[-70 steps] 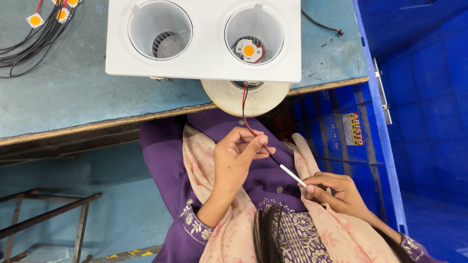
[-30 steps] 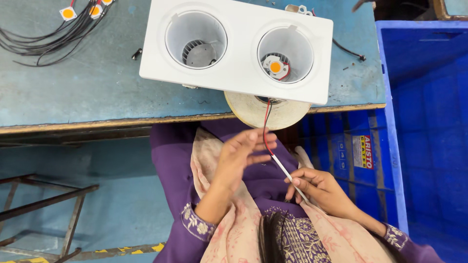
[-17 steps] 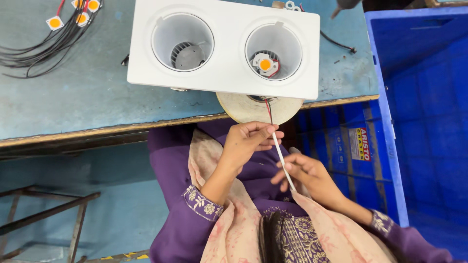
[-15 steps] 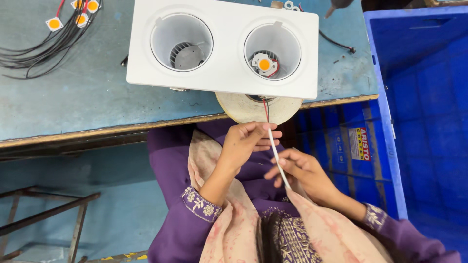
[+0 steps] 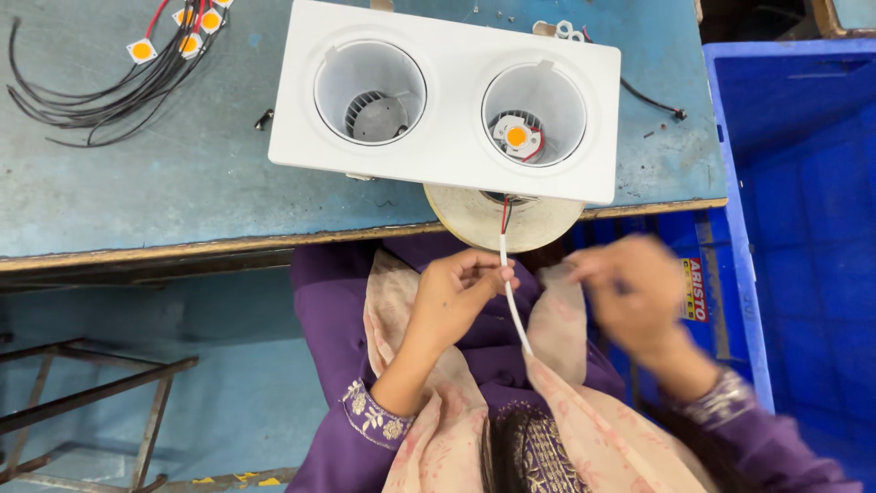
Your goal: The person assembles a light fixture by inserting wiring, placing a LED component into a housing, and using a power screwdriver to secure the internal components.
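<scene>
- The landmark is the white twin-cup light housing (image 5: 447, 96), lying on the blue-green bench (image 5: 137, 183) with its near edge over the bench lip.
- A white sleeve (image 5: 511, 297) carrying the red and black wires (image 5: 503, 215) hangs below the housing's right cup, in front of a round cream disc (image 5: 474, 219).
- The left hand (image 5: 453, 301) pinches the sleeve just below the housing, thumb and fingertips closed on it.
- The right hand (image 5: 634, 297), right of the sleeve, is motion-blurred; whether it is open or closed cannot be told, and it seems to hold nothing.
- Judged from this, a steady pinch close to the wire exit, without tugging the LED chip (image 5: 516, 137) inside the right cup, would serve best.
- Spare wired chips (image 5: 173, 32) lie far left of the housing.
</scene>
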